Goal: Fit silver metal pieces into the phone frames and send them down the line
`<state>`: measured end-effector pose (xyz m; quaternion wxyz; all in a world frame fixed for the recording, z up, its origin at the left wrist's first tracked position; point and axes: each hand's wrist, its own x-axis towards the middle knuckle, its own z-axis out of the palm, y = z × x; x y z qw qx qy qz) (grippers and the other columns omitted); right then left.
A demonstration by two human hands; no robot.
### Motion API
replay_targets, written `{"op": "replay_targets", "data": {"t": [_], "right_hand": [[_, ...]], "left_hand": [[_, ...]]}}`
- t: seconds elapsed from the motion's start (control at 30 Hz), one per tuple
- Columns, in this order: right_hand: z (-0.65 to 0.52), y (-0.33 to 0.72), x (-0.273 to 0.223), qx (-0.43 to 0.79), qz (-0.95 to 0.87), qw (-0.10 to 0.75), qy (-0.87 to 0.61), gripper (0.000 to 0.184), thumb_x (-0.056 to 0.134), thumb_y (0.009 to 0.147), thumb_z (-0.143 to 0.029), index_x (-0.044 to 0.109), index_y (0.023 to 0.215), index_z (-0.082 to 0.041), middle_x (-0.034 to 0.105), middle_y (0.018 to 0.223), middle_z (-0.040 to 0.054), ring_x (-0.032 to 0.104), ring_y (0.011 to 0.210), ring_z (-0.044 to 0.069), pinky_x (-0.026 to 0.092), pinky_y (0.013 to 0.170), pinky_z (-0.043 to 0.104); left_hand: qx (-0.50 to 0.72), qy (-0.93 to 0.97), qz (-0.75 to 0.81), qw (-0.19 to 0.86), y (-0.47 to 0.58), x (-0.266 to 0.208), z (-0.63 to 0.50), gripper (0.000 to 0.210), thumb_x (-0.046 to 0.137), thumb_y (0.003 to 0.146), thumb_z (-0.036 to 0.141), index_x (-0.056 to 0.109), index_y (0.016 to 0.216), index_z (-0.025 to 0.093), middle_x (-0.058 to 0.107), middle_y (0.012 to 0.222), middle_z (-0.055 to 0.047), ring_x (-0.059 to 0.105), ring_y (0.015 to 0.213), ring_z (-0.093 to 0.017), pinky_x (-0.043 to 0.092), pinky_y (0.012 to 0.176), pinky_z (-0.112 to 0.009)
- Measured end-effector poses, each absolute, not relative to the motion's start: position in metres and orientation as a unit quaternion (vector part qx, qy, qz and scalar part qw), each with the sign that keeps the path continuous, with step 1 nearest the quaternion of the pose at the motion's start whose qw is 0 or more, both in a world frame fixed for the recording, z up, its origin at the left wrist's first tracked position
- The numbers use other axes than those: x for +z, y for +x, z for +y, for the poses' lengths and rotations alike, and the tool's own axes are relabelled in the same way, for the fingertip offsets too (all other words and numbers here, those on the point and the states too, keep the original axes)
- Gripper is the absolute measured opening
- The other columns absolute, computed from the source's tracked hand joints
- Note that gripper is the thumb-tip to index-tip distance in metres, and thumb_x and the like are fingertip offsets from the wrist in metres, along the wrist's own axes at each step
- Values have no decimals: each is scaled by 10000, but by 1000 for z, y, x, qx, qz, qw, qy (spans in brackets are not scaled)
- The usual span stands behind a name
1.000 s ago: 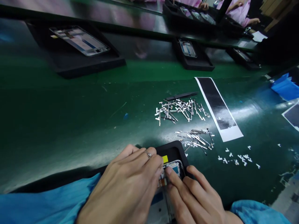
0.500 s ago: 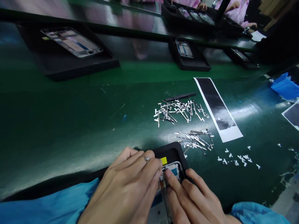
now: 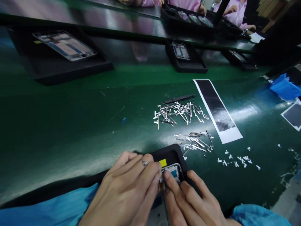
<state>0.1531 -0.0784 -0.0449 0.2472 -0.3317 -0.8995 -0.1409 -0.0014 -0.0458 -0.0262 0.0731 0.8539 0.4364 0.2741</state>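
A phone frame (image 3: pixel 173 172) with its inner parts showing lies in a black tray (image 3: pixel 169 152) at the bottom centre, a yellow tab (image 3: pixel 162 163) by its top edge. Over the frame's left side bends my left hand (image 3: pixel 131 185), fingers pressed together and tips hidden; whatever they may pinch cannot be made out. My right hand (image 3: pixel 190 201) is closed at the frame's right side, its index fingertip pressing near the top. Another of its fingers rests by the tray's right edge. Both hands cover most of the phone frame.
Thin strip-like parts (image 3: pixel 181 111) lie in two piles beyond the tray, with dark tweezers (image 3: pixel 180 99) behind. Small white pieces (image 3: pixel 241 161) are scattered right of a black-and-white sheet (image 3: pixel 215 105). More trays (image 3: pixel 72 70) with phone frames stand farther back. Co-workers in pink (image 3: pixel 188 4) sit opposite.
The view has shifted slightly, so the bench and its things sit a little further left. Both hands stay on the phone frame with almost the same finger positions.
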Motion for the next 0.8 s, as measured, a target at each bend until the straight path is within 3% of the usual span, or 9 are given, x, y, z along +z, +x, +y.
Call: {"op": "replay_targets", "data": {"t": [0.23,0.47,0.63,0.8], "right_hand": [[-77,152,-45,-143,-890,268,-340,379,224,881,-13,559,737,-118,658,784,37,545,583,106,417,723,297],[-75,151,-49,-165,-887,267,-339,384,256,862,24,547,672,-138,660,753,22,540,591,78,343,894,291],[-76,147,-48,-182,-872,282,-357,425,233,872,13,531,613,-147,656,685,13,529,546,72,319,931,292],[-78,148,-48,-175,-887,250,-347,396,242,843,51,549,675,-134,659,744,23,536,572,75,273,972,334]], "left_hand": [[281,853,429,95,1,-22,-44,339,289,773,71,560,585,148,586,549,-16,549,487,-133,467,479,-245],[304,835,446,106,2,-23,-41,338,296,774,84,566,588,168,607,556,11,574,502,-106,459,500,-203],[293,838,449,100,-3,-28,-44,352,282,787,95,565,592,171,613,562,1,582,519,-115,460,518,-216],[271,849,445,84,0,-25,-43,390,253,768,66,537,519,165,575,509,-8,554,471,-132,450,509,-249]]}}
